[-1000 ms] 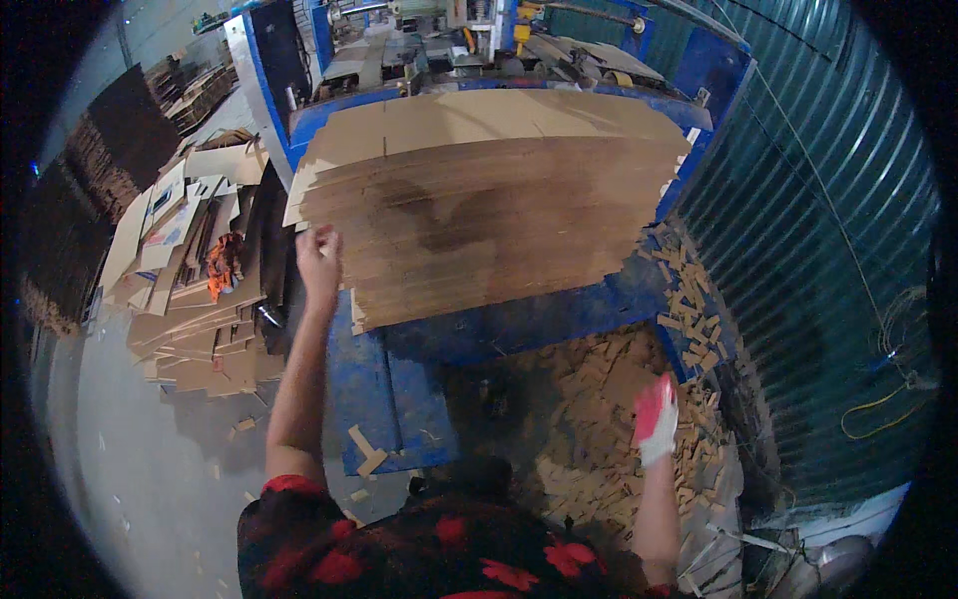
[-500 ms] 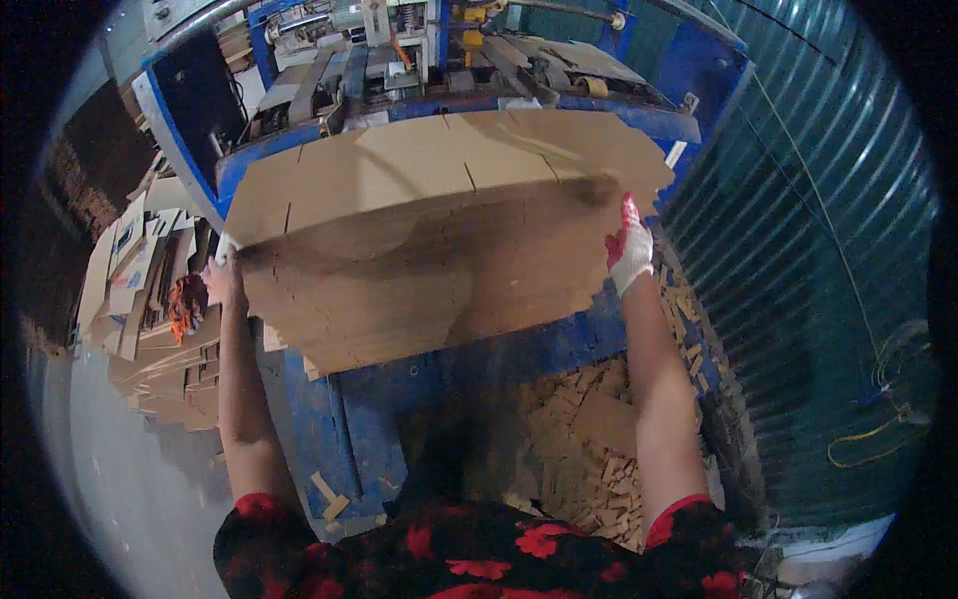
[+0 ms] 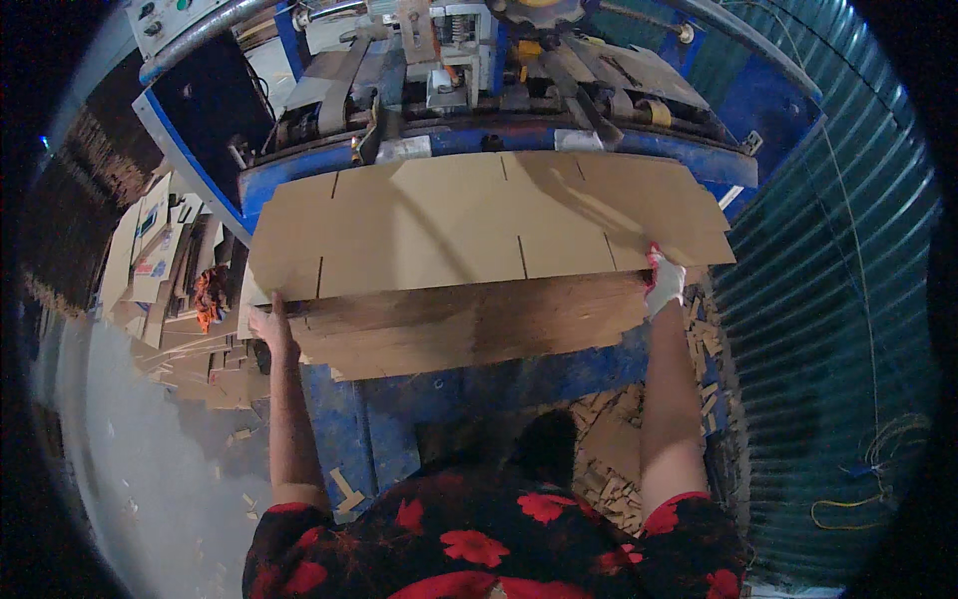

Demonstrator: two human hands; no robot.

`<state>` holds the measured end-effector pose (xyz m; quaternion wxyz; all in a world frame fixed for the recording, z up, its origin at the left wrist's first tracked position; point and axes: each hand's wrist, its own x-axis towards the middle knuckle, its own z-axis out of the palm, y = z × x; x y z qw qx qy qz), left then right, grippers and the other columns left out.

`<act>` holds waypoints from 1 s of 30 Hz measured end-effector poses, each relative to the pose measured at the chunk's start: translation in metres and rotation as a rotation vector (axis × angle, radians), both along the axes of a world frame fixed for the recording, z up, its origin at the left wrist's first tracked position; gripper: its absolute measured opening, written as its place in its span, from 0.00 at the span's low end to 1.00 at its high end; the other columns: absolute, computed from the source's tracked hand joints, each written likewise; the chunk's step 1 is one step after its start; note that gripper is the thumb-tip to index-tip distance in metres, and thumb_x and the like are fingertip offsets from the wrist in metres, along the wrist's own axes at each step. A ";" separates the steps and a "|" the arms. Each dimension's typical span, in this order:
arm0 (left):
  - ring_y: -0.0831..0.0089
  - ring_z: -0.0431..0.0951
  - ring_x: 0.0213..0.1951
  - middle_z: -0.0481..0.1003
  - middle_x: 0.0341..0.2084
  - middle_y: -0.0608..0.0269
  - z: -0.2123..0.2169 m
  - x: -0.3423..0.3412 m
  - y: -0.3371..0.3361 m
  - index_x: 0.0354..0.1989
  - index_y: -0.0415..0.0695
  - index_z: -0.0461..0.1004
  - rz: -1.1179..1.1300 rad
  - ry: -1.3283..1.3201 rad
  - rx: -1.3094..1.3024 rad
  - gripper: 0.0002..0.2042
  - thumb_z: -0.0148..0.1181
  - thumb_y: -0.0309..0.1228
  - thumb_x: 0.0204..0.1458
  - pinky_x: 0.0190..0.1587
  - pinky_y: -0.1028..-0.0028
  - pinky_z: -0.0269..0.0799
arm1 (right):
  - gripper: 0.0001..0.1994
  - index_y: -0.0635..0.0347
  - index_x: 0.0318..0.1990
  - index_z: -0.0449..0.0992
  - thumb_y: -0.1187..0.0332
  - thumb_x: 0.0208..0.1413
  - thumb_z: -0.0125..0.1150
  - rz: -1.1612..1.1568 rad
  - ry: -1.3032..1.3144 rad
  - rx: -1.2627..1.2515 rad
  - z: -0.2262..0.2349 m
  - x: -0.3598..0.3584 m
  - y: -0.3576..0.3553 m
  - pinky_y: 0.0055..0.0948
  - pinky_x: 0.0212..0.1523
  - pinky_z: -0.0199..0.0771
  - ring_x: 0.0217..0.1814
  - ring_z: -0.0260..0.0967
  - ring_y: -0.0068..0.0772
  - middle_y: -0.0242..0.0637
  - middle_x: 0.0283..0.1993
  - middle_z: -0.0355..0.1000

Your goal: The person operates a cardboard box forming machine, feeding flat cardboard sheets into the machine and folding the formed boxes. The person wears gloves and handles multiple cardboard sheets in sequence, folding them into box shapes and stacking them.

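Note:
A wide slotted cardboard sheet (image 3: 429, 230) lies across the top of a stack of cardboard sheets (image 3: 469, 329) in front of me. At the sheet's near left corner, my left hand (image 3: 274, 324) is closed on the edge, its thumb on top. My right hand (image 3: 666, 285), in a white glove with red on the fingers, grips the near edge toward the right end, thumb uppermost. The fingers of both hands are mostly hidden under the board. Short slots run in from the sheet's near and far edges.
A blue-framed machine (image 3: 499, 135) with belts and rollers stands just beyond the sheet. Piled cardboard (image 3: 160, 270) with an orange rag (image 3: 210, 298) is at the left. Cardboard scraps (image 3: 609, 479) litter the floor below. A green corrugated wall (image 3: 818, 329) rises on the right.
The sheet's near part, bowed and shadowed before, now looks flatter, and more of the stack's front shows distinctly. Both hands appear lower in the picture; the whole view has shifted too.

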<state>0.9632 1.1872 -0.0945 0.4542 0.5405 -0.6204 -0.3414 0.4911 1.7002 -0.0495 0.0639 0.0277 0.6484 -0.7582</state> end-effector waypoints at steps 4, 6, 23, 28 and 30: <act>0.55 0.60 0.58 0.53 0.58 0.46 0.006 -0.015 0.024 0.62 0.37 0.54 0.043 0.293 0.205 0.38 0.66 0.39 0.47 0.56 0.61 0.62 | 0.19 0.50 0.47 0.67 0.76 0.46 0.60 -0.244 -0.067 -0.096 0.000 0.022 0.011 0.22 0.24 0.69 0.32 0.72 0.24 0.28 0.39 0.76; 0.60 0.64 0.52 0.56 0.55 0.50 0.010 -0.022 0.034 0.62 0.41 0.55 0.121 0.227 0.295 0.36 0.66 0.35 0.46 0.46 0.66 0.68 | 0.19 0.50 0.48 0.65 0.75 0.49 0.62 -0.214 -0.014 -0.036 0.003 0.034 0.012 0.27 0.25 0.71 0.34 0.73 0.28 0.31 0.40 0.75; 0.64 0.75 0.38 0.71 0.42 0.56 0.056 -0.033 0.071 0.53 0.38 0.62 -0.219 0.655 0.213 0.22 0.60 0.24 0.51 0.42 0.65 0.74 | 0.21 0.56 0.54 0.62 0.67 0.53 0.60 0.002 0.149 -0.173 0.031 0.065 0.031 0.34 0.19 0.75 0.27 0.73 0.36 0.42 0.37 0.71; 0.67 0.76 0.40 0.73 0.40 0.53 0.076 -0.027 0.086 0.47 0.31 0.67 -0.069 0.382 -0.029 0.17 0.61 0.28 0.51 0.40 0.69 0.73 | 0.20 0.61 0.47 0.65 0.60 0.52 0.63 -0.154 -0.027 0.372 0.066 0.078 0.031 0.28 0.14 0.72 0.17 0.70 0.33 0.42 0.27 0.71; 0.69 0.75 0.40 0.75 0.37 0.54 0.088 -0.024 0.098 0.43 0.29 0.70 0.021 0.128 -0.070 0.16 0.61 0.29 0.52 0.39 0.71 0.72 | 0.19 0.63 0.43 0.67 0.59 0.52 0.64 -0.195 -0.079 0.534 0.076 0.081 0.034 0.26 0.12 0.70 0.14 0.68 0.32 0.40 0.23 0.70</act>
